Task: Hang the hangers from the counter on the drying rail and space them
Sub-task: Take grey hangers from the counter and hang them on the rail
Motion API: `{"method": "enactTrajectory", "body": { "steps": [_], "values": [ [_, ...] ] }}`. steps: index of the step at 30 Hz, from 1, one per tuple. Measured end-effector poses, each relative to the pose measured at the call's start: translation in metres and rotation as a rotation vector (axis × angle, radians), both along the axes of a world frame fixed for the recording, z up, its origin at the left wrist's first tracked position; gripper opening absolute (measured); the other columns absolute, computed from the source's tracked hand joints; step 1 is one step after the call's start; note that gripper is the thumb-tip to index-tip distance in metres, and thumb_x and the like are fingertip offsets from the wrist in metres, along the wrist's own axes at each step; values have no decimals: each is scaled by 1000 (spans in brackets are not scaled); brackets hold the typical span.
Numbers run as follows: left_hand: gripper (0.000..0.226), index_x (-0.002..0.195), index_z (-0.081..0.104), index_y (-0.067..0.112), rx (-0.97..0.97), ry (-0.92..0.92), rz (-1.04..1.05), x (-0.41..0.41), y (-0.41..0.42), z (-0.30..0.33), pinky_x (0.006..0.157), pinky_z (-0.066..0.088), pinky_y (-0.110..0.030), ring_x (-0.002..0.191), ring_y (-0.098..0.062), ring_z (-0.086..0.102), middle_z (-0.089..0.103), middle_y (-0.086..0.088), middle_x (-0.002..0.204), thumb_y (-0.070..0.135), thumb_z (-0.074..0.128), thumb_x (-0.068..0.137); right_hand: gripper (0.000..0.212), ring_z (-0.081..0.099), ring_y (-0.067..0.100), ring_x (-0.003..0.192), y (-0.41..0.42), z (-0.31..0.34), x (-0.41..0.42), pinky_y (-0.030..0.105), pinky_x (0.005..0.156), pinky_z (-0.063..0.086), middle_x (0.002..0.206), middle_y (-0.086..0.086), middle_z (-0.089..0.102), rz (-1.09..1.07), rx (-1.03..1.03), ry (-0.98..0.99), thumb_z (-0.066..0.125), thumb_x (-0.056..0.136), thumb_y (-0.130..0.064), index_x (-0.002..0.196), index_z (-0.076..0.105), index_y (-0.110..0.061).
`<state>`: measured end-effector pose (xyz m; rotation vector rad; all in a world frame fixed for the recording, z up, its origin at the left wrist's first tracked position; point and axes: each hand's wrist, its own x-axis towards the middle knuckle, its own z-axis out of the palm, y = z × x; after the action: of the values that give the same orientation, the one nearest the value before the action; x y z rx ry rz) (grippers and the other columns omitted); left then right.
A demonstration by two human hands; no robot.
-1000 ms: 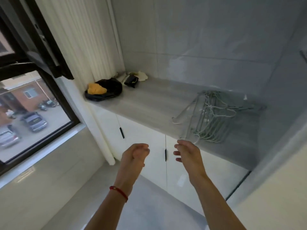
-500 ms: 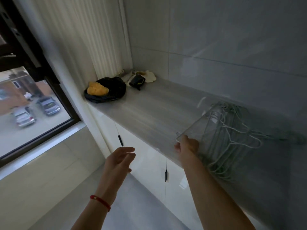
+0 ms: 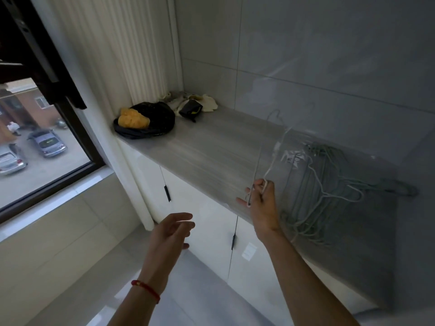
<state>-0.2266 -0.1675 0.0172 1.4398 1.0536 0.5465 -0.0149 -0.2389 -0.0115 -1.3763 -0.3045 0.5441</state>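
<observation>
White hanger gripped by right hand, lifted, blurred, above counter. Hanger pile left on counter. Left hand held open, empty.

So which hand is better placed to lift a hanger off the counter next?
Right. The right hand already pinches the lifted wire hangers at the counter edge beside the pile of hangers. The left hand is open, lower, holding nothing.

Head camera looks steeply down, close, over counter; angled rightward.
</observation>
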Motion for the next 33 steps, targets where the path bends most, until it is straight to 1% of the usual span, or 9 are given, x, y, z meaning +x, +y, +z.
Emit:
{"method": "enactTrajectory", "body": {
  "steps": [4, 9, 12, 16, 19, 23, 28, 31, 33],
  "values": [
    [20, 109, 73, 24, -21, -17, -1, -10, -11, 0, 83, 61, -38, 101, -19, 69, 77, 0, 103, 13, 60, 98, 19, 63, 21, 113, -23, 14, -43, 44, 90, 60, 114, 3, 54, 105, 32, -1, 35, 104, 3, 102, 46, -12],
    [18, 110, 72, 23, -29, -33, 67, -35, -52, 3, 81, 60, -35, 102, -21, 68, 75, -3, 105, 15, 63, 98, 23, 64, 25, 95, -56, 9, -87, 20, 69, 55, 117, 16, 60, 354, -87, -51, 40, 102, 0, 108, 55, -15],
    [17, 115, 70, 22, 14, -19, 153, -62, -87, 7, 80, 60, -32, 103, -17, 67, 72, -1, 112, 20, 64, 99, 18, 60, 16, 85, -73, 4, -121, 30, 75, 51, 115, 16, 60, 573, -105, -80, 46, 99, -3, 106, 58, -14],
    [30, 123, 65, 21, -34, 7, 314, -108, -142, 13, 87, 61, -36, 107, -12, 65, 69, 2, 118, 35, 67, 96, 20, 63, 14, 88, -102, 2, -181, 38, 83, 56, 110, 18, 58, 888, -106, -48, 45, 105, -31, 113, 59, -20],
    [21, 108, 69, 24, -103, 13, 420, -152, -185, 14, 95, 58, -41, 108, -12, 64, 70, 1, 114, 41, 63, 97, 34, 63, 7, 75, -131, 5, -231, 29, 73, 58, 99, 8, 59, 1157, -73, -70, 42, 98, -43, 111, 57, -16],
    [49, 107, 74, 13, -194, -72, 536, -226, -244, 13, 100, 56, -47, 110, -25, 70, 74, -11, 111, 58, 63, 91, 38, 66, 11, 70, -171, 3, -298, 33, 62, 58, 102, 7, 57, 1450, -8, -226, 53, 84, -73, 95, 63, -38],
    [37, 83, 66, 5, -167, -152, 597, -314, -318, 25, 82, 56, -46, 83, -27, 63, 61, -13, 83, 36, 56, 99, 42, 65, 26, 60, -213, 17, -386, 42, 58, 59, 100, 14, 55, 1695, 23, -434, 64, 82, -66, 94, 63, -26],
    [45, 96, 64, -11, -141, -197, 705, -368, -358, 33, 77, 55, -46, 86, -35, 61, 60, -20, 90, 34, 57, 98, 48, 69, 25, 78, -238, 31, -444, 36, 66, 62, 105, 8, 58, 1817, 39, -495, 66, 83, -56, 111, 60, -17],
    [39, 95, 68, -8, -144, -234, 790, -406, -384, 37, 81, 54, -40, 88, -31, 61, 60, -19, 92, 31, 61, 96, 55, 69, 14, 82, -257, 38, -483, 31, 70, 62, 108, 4, 58, 1874, 31, -542, 65, 78, -63, 114, 58, -23]
  ]
}}
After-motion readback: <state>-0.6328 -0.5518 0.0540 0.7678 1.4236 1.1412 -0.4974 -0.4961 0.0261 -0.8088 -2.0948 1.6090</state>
